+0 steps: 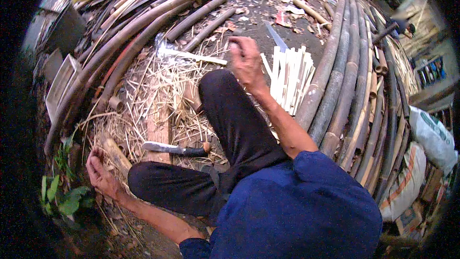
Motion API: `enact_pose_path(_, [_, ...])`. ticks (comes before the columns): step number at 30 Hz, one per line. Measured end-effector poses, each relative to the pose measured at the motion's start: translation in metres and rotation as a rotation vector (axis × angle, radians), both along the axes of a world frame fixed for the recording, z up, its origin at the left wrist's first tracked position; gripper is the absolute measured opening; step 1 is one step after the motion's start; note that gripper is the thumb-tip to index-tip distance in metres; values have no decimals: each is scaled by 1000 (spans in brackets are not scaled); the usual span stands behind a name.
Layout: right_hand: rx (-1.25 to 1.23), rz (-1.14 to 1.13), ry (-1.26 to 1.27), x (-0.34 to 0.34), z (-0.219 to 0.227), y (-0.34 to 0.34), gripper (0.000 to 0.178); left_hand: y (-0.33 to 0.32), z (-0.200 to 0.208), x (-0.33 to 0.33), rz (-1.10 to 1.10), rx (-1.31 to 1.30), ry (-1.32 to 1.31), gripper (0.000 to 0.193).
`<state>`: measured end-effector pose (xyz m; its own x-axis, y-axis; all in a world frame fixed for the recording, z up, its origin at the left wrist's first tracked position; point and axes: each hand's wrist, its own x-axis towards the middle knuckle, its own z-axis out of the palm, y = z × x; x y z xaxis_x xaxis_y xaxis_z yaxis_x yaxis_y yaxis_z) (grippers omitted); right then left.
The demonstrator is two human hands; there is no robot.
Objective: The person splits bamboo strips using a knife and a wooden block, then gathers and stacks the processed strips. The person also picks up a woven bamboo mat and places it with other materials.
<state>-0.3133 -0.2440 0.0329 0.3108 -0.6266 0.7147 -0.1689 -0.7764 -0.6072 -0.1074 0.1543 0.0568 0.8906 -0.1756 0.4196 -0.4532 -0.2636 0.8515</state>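
Note:
My right hand [247, 62], its fingers bent and slightly apart, hovers by my raised knee, with nothing visible in it. Just left of its fingertips, a pale bamboo strip [206, 59] ends, apart from the hand. To the hand's right lies a bundle of pale split bamboo strips [290, 79]. My left hand [103, 175] is low at the left beside my other knee, fingers loosely apart and holding nothing I can see. A large knife [177, 149] with a dark handle rests across a wooden board [159, 127] between my legs.
Long bamboo poles [330, 100] line the right side, and more poles [120, 31] curve along the left. Shavings [139, 86] cover the ground ahead. A saw blade [275, 37] lies behind the strips. Sacks [407, 182] stand at far right, a green plant [72, 200] at lower left.

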Motion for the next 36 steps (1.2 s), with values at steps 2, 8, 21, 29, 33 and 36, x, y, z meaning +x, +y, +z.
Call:
enact_pose_path(2, [30, 272, -71, 54, 9, 38, 19, 66, -53, 33, 204, 175, -36, 26])
enact_pose_path(8, [228, 880, 687, 145, -134, 144, 26, 177, -265, 38, 670, 719, 257, 57])
enact_pose_path(21, [883, 1124, 760, 42, -267, 191, 47, 156, -297, 4, 624, 786, 532, 100])
enact_pose_path(29, [379, 904, 1189, 57, -266, 207, 37, 191, -264, -3, 605, 665, 324, 98])
enact_pose_path(33, [431, 886, 1178, 59, -257, 206, 37, 229, -225, 5, 721, 805, 226, 92])
enact_pose_path(36, [463, 883, 1174, 57, -254, 208, 36, 245, -235, 9, 782, 910, 114, 81])
